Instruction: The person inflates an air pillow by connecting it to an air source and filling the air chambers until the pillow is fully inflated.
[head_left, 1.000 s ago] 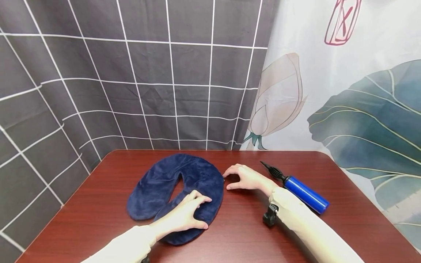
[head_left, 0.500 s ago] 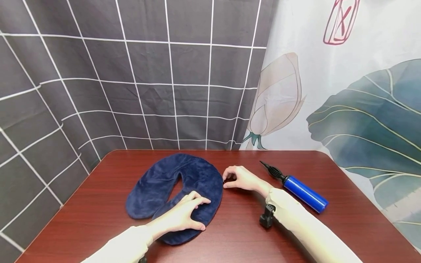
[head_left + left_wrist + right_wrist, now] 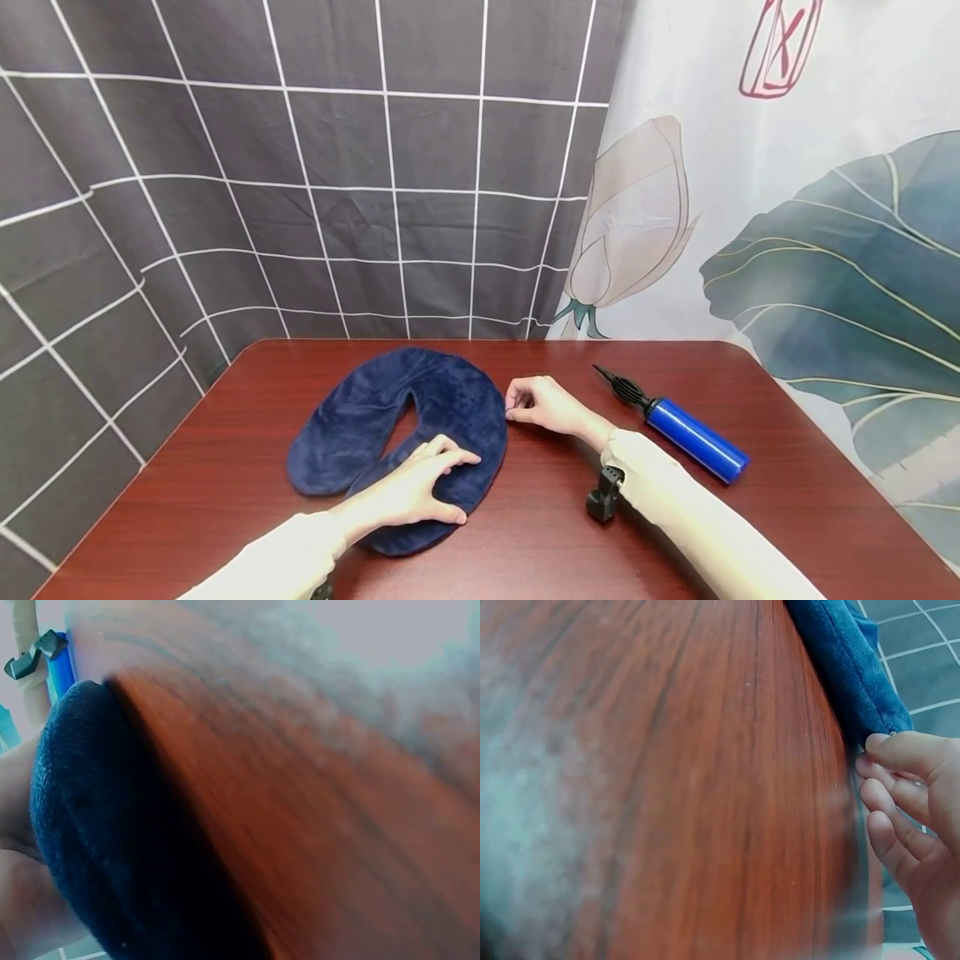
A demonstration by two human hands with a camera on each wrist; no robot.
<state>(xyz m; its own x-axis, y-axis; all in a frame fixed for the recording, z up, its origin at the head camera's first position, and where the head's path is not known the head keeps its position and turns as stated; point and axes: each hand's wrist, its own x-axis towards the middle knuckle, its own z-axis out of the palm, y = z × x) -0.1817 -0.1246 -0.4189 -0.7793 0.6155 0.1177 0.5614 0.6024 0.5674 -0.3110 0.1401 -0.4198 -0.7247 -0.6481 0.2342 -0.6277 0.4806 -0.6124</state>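
A navy plush U-shaped neck pillow (image 3: 352, 425) lies flat on the table, its curved side toward the right. My left hand (image 3: 420, 492) rests on its near arm, thumb and fingers spread; in the left wrist view, part of that hand (image 3: 34, 907) shows beside the dark pillow (image 3: 112, 817). At the right edge of the curve, my right hand (image 3: 551, 406) pinches with thumb and forefinger. The right wrist view has this hand (image 3: 922, 802) at the corner of the blue plush (image 3: 847, 667); what exactly lies between the fingertips is mostly hidden.
A blue hand pump (image 3: 697, 440) with a black ribbed nozzle lies diagonally on the reddish-brown table (image 3: 540, 533), just beyond my right forearm. Behind the table hang a grey gridded curtain (image 3: 435, 225) and a pale one with flower and leaf prints (image 3: 645, 225).
My right hand has moved slightly left to the pillow's edge, and its thumb and forefinger have closed together there. The left hand stays nearly in place on the pillow.
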